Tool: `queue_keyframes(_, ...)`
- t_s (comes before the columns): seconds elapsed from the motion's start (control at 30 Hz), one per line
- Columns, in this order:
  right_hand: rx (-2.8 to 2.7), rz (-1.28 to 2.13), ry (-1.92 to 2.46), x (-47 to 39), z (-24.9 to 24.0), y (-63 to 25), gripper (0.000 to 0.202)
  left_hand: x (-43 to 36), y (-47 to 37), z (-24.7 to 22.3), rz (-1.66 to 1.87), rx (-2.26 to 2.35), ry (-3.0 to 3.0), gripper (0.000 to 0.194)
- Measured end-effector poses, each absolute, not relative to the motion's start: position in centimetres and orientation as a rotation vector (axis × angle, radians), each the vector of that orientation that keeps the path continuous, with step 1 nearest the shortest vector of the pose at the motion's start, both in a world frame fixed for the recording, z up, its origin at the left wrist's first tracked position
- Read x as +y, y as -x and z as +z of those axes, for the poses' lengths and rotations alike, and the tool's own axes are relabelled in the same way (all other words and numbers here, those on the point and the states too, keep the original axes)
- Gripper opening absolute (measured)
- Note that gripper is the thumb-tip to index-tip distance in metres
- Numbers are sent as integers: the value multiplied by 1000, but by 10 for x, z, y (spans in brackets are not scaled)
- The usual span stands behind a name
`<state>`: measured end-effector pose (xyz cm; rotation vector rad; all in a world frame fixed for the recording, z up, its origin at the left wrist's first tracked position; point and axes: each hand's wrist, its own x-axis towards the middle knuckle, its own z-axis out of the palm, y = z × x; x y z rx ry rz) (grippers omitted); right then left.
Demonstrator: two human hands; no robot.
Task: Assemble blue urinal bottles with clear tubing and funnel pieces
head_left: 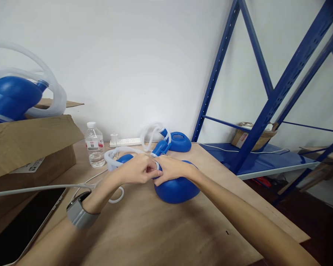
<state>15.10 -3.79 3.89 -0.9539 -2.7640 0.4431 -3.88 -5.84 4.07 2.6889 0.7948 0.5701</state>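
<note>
A blue plastic urinal bottle (177,191) lies on the wooden table, its narrow neck towards the left. Fingers closed, my right hand (172,168) wraps round that neck from above. My left hand (137,168) meets it there, thumb and fingers pinched at the mouth, where a whitish edge shows. The fingers hide most of the joint. Just behind my left hand lie a coiled clear hose (111,157) and a small blue part (124,158). Farther back is a second blue urinal bottle (180,142), and beside it a blue funnel-shaped piece (159,148) with a hose.
At left, an open cardboard box (30,147) holds more blue bottles and hoses. A water bottle (94,146) and a power strip (129,142) stand near the wall. A laptop (24,225) lies front left, a cable crossing above it. Blue shelving (266,162) borders the right.
</note>
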Motion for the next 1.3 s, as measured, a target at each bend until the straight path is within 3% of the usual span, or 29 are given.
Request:
queue_keyframes(0.3, -2665, 535, 905, -35, 32, -152, 31, -78, 41, 62, 529, 1072, -2636, 17)
queue_keyframes(0.47, -2672, 590, 872, -38, 35, -152, 26, -76, 40, 57, 401, 1100, -2629, 22)
queue_keyframes(0.63, -2664, 566, 849, -38, 34, -153, 20, -69, 43, 49, 445, 1015, -2660, 15)
queue_keyframes(1.3, -2715, 500, 897, -41, 38, -151, 26, -71, 46, 61, 374, 930, -2550, 17)
